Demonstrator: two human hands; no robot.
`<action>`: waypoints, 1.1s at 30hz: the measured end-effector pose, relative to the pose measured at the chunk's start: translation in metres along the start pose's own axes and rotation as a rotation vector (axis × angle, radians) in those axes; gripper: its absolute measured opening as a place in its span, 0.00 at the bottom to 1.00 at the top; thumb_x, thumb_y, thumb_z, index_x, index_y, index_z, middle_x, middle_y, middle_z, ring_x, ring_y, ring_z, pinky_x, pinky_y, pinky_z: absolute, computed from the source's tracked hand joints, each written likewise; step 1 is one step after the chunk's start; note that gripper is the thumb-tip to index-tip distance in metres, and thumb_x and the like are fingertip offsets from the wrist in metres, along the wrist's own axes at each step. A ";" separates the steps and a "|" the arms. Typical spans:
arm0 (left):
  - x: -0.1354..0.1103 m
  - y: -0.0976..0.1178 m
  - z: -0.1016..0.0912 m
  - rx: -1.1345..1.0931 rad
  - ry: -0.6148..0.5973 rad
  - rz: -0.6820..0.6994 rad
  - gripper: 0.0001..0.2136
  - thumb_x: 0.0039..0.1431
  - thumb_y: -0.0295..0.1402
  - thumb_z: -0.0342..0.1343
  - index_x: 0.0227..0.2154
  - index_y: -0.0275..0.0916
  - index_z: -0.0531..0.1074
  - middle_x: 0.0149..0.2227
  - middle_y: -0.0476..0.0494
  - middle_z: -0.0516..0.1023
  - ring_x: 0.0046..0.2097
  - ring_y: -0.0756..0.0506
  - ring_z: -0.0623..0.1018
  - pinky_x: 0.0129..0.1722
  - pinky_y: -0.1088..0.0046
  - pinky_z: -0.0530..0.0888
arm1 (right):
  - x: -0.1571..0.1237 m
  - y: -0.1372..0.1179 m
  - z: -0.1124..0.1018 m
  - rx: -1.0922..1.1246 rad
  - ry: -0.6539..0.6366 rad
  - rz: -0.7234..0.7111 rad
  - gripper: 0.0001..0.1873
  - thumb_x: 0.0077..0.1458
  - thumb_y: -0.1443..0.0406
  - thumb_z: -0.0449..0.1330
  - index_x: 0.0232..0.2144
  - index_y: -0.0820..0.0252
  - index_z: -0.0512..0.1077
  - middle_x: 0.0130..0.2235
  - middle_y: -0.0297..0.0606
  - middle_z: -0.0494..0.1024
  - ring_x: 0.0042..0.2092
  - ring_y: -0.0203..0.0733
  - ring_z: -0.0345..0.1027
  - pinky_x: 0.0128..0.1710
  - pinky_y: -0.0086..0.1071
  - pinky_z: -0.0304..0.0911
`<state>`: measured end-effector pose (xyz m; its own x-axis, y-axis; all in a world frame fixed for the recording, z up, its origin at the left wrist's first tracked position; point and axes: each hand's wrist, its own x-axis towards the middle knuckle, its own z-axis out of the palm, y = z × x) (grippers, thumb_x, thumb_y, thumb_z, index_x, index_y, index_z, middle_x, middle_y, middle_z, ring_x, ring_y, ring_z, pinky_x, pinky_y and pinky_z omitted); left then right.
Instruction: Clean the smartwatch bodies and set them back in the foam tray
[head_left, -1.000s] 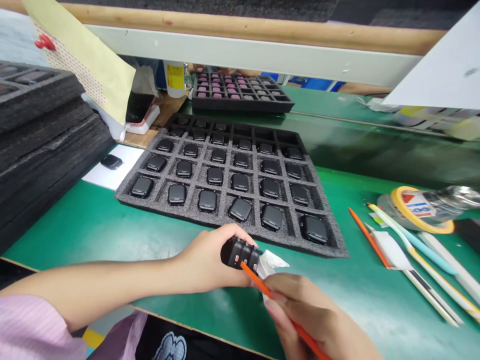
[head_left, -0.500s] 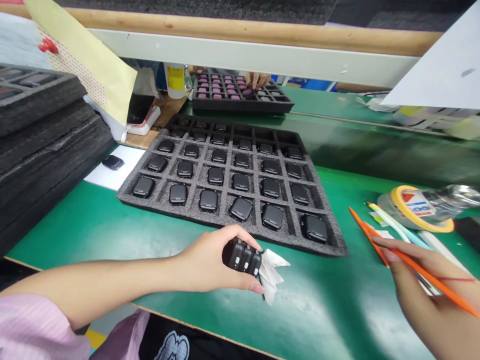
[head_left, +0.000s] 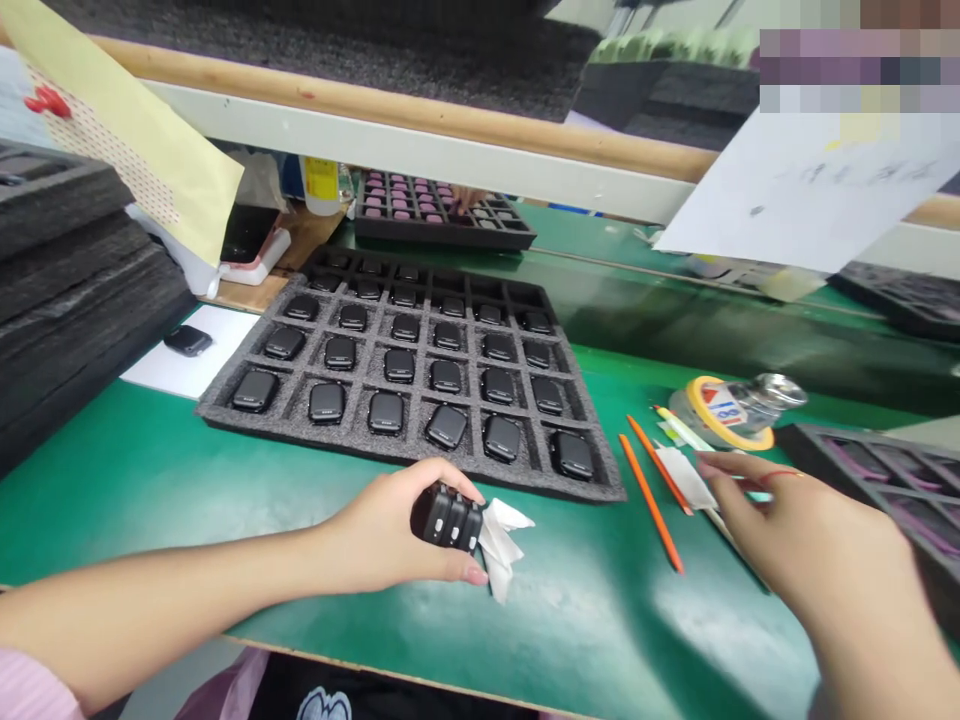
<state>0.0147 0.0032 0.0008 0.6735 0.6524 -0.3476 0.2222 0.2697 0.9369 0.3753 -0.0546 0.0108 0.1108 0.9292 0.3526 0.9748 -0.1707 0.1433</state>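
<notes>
My left hand (head_left: pixel 405 530) is wrapped round a small stack of black smartwatch cases (head_left: pixel 455 520), their side buttons facing me. A crumpled white tissue (head_left: pixel 504 545) sticks out from the stack's right end. My right hand (head_left: pixel 795 520) has thumb and forefinger brought together at the edge of a small white folded piece (head_left: pixel 686 478), which looks like cloth or paper. Left of that hand lie an orange pen (head_left: pixel 651 505) and another orange pen (head_left: pixel 645 445). Beyond my left hand is a grey foam tray (head_left: pixel 405 445) with black watch cases in most compartments.
A glass jar (head_left: pixel 739 408) with a yellow band stands behind the pens. Stacked foam trays (head_left: pixel 75 260) rise at the left. One watch case (head_left: pixel 188 340) rests on white paper. At the back, another person's hand (head_left: pixel 466 200) reaches into a tray (head_left: pixel 442 230). A shelf edge (head_left: pixel 420 140) crosses above.
My right hand has let go of an orange pen, which now lies on the table, and has come to the white folded piece. The view has swung right; my left hand keeps its hold.
</notes>
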 end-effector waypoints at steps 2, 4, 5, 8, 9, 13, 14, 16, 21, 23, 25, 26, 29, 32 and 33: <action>0.000 0.000 0.000 -0.008 -0.003 0.004 0.25 0.41 0.35 0.74 0.43 0.42 0.71 0.38 0.50 0.77 0.40 0.46 0.75 0.40 0.68 0.71 | 0.004 0.007 0.005 0.001 -0.011 -0.033 0.17 0.61 0.58 0.57 0.34 0.59 0.83 0.21 0.40 0.79 0.17 0.42 0.71 0.16 0.28 0.58; 0.001 -0.001 0.000 -0.026 -0.011 0.007 0.25 0.41 0.34 0.73 0.43 0.42 0.70 0.38 0.49 0.78 0.40 0.46 0.75 0.40 0.67 0.71 | 0.007 0.016 0.010 -0.013 0.009 -0.031 0.18 0.62 0.58 0.55 0.36 0.60 0.83 0.23 0.41 0.80 0.20 0.44 0.74 0.18 0.29 0.59; 0.001 -0.001 0.000 -0.034 -0.014 0.009 0.25 0.41 0.34 0.73 0.43 0.42 0.70 0.38 0.49 0.78 0.40 0.45 0.76 0.40 0.67 0.71 | 0.009 0.021 0.011 -0.025 0.024 -0.024 0.18 0.63 0.59 0.55 0.36 0.61 0.82 0.23 0.42 0.80 0.21 0.44 0.75 0.18 0.29 0.59; 0.003 -0.003 0.000 -0.041 -0.022 0.016 0.26 0.41 0.35 0.73 0.43 0.42 0.70 0.39 0.48 0.78 0.40 0.45 0.76 0.40 0.66 0.71 | 0.011 0.036 0.013 -0.057 0.047 -0.002 0.18 0.61 0.60 0.55 0.33 0.63 0.82 0.20 0.43 0.78 0.17 0.44 0.72 0.16 0.30 0.57; 0.003 -0.003 0.000 -0.040 -0.022 0.016 0.26 0.41 0.35 0.73 0.44 0.42 0.70 0.39 0.48 0.78 0.40 0.45 0.76 0.41 0.66 0.71 | 0.011 0.040 0.014 -0.060 0.043 -0.002 0.17 0.60 0.59 0.56 0.31 0.63 0.82 0.18 0.42 0.77 0.15 0.43 0.70 0.15 0.30 0.56; 0.003 -0.004 0.000 -0.051 -0.026 0.017 0.27 0.40 0.34 0.73 0.44 0.42 0.69 0.39 0.48 0.79 0.40 0.45 0.76 0.41 0.65 0.72 | 0.012 0.044 0.024 -0.051 0.035 -0.032 0.17 0.58 0.61 0.56 0.25 0.62 0.81 0.17 0.40 0.75 0.15 0.40 0.69 0.16 0.28 0.56; 0.002 -0.004 0.001 -0.049 -0.024 0.023 0.26 0.40 0.34 0.73 0.44 0.42 0.69 0.39 0.48 0.79 0.39 0.45 0.76 0.41 0.66 0.72 | 0.013 0.042 0.026 -0.051 0.047 -0.036 0.17 0.58 0.62 0.56 0.24 0.62 0.80 0.17 0.39 0.74 0.16 0.39 0.69 0.17 0.29 0.56; 0.002 -0.003 0.001 -0.040 -0.019 0.034 0.26 0.40 0.34 0.74 0.43 0.42 0.70 0.38 0.48 0.79 0.39 0.46 0.76 0.41 0.66 0.72 | 0.017 0.033 0.026 -0.063 0.104 -0.021 0.18 0.58 0.64 0.54 0.23 0.64 0.79 0.18 0.40 0.72 0.17 0.40 0.69 0.17 0.30 0.57; 0.002 -0.002 0.001 -0.039 0.001 0.040 0.26 0.39 0.33 0.74 0.42 0.42 0.71 0.37 0.50 0.78 0.38 0.46 0.76 0.40 0.67 0.71 | 0.009 -0.029 0.000 -0.038 0.305 -0.055 0.14 0.61 0.64 0.57 0.43 0.65 0.79 0.32 0.47 0.78 0.28 0.44 0.74 0.23 0.31 0.63; 0.002 -0.002 0.001 -0.029 0.011 0.035 0.26 0.37 0.34 0.75 0.41 0.42 0.71 0.34 0.52 0.77 0.36 0.47 0.74 0.39 0.69 0.70 | -0.004 -0.067 -0.014 0.146 0.352 -0.401 0.16 0.63 0.69 0.56 0.51 0.57 0.75 0.35 0.42 0.79 0.33 0.41 0.74 0.33 0.32 0.67; 0.002 -0.002 0.001 -0.043 0.008 0.049 0.26 0.37 0.34 0.75 0.41 0.42 0.71 0.33 0.53 0.76 0.35 0.48 0.73 0.38 0.70 0.69 | -0.016 -0.101 -0.026 0.297 0.347 -0.639 0.21 0.64 0.74 0.53 0.56 0.55 0.71 0.36 0.37 0.80 0.30 0.37 0.72 0.34 0.30 0.65; 0.003 -0.003 0.001 -0.056 0.003 0.059 0.26 0.37 0.34 0.75 0.41 0.41 0.71 0.33 0.53 0.76 0.35 0.48 0.73 0.38 0.70 0.69 | -0.020 -0.114 -0.031 0.333 0.350 -0.703 0.21 0.65 0.74 0.52 0.56 0.56 0.71 0.33 0.35 0.80 0.28 0.35 0.70 0.31 0.29 0.64; 0.003 -0.004 0.001 -0.058 0.002 0.075 0.25 0.39 0.33 0.75 0.41 0.41 0.71 0.33 0.53 0.75 0.35 0.49 0.73 0.39 0.70 0.68 | -0.024 -0.132 -0.044 0.409 0.315 -0.656 0.12 0.70 0.69 0.48 0.49 0.61 0.70 0.27 0.32 0.78 0.22 0.32 0.65 0.24 0.26 0.59; 0.004 -0.006 0.001 0.000 0.025 0.068 0.26 0.37 0.35 0.76 0.41 0.42 0.72 0.33 0.53 0.75 0.35 0.49 0.72 0.38 0.71 0.68 | -0.022 -0.135 -0.054 0.517 0.064 -0.545 0.15 0.72 0.62 0.46 0.33 0.56 0.66 0.22 0.27 0.72 0.18 0.31 0.62 0.19 0.23 0.56; 0.004 -0.006 0.001 0.007 0.026 0.068 0.26 0.37 0.35 0.76 0.41 0.42 0.72 0.33 0.53 0.76 0.36 0.48 0.73 0.37 0.71 0.68 | -0.022 -0.136 -0.056 0.533 -0.041 -0.556 0.18 0.73 0.61 0.44 0.30 0.55 0.64 0.20 0.26 0.71 0.17 0.30 0.61 0.18 0.23 0.55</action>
<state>0.0168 0.0035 -0.0061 0.6683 0.6875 -0.2840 0.1816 0.2195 0.9586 0.2298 -0.0699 0.0356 -0.4255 0.8453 0.3233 0.8496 0.4961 -0.1790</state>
